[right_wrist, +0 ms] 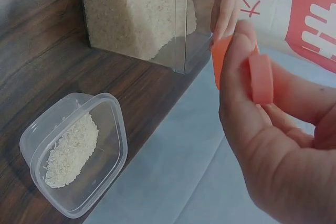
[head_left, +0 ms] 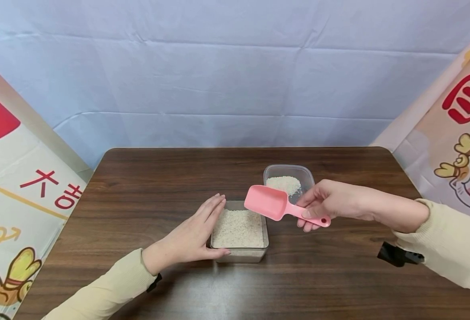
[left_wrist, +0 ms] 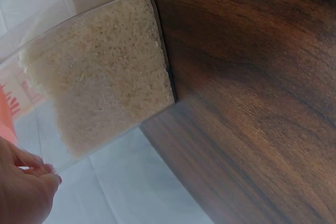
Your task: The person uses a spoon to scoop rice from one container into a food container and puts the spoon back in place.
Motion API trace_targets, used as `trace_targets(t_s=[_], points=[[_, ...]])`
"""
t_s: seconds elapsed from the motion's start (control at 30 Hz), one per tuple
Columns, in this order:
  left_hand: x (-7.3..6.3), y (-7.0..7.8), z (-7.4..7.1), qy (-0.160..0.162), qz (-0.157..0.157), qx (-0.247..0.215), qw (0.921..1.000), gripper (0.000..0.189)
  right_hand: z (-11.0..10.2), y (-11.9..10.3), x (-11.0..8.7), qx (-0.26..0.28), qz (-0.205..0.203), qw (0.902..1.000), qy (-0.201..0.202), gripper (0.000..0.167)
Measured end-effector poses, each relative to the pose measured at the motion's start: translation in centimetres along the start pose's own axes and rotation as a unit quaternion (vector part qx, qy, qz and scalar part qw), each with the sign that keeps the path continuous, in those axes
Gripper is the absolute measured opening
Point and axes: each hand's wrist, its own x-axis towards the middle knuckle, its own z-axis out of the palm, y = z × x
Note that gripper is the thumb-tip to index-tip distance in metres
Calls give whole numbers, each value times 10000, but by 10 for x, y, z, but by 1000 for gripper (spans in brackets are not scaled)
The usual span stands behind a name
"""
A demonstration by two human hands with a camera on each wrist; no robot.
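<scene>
A pink scoop (head_left: 268, 202) hangs tilted above the right part of a clear rectangular container (head_left: 243, 255) filled with rice (head_left: 238, 229). My right hand (head_left: 323, 204) pinches the scoop by its handle, and no rice shows in the bowl of the scoop. Along the container's left side lies my left hand (head_left: 194, 233), its fingers straight and the thumb by the front rim. Its fingertips (left_wrist: 44, 174) touch the rim in the left wrist view. A smaller clear plastic box (right_wrist: 119, 129) with a mound of rice (right_wrist: 73, 150) stands behind the scoop, partly hidden by my right hand in the head view.
Both containers stand on a dark wooden table (head_left: 158, 178). A pale cloth (head_left: 218, 89) hangs behind its far edge. Printed banners (head_left: 46, 204) flank the table on the left and right. Black wrist straps (head_left: 399, 255) show at the sleeves.
</scene>
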Motion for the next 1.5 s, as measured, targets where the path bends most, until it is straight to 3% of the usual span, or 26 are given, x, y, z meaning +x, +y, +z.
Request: trace_targets(t_s=[0.4, 0.9, 1.5], points=[[0, 1, -1, 2, -13, -21, 10000, 100, 3, -3, 2, 316, 188, 9989, -305, 28], [0, 0, 0, 10, -22, 8, 10000, 101, 10, -10, 9, 308, 437, 9964, -655, 21], [1, 0, 0, -32, -56, -21, 10000, 101, 17, -13, 21, 343, 715, 9941, -742, 20]])
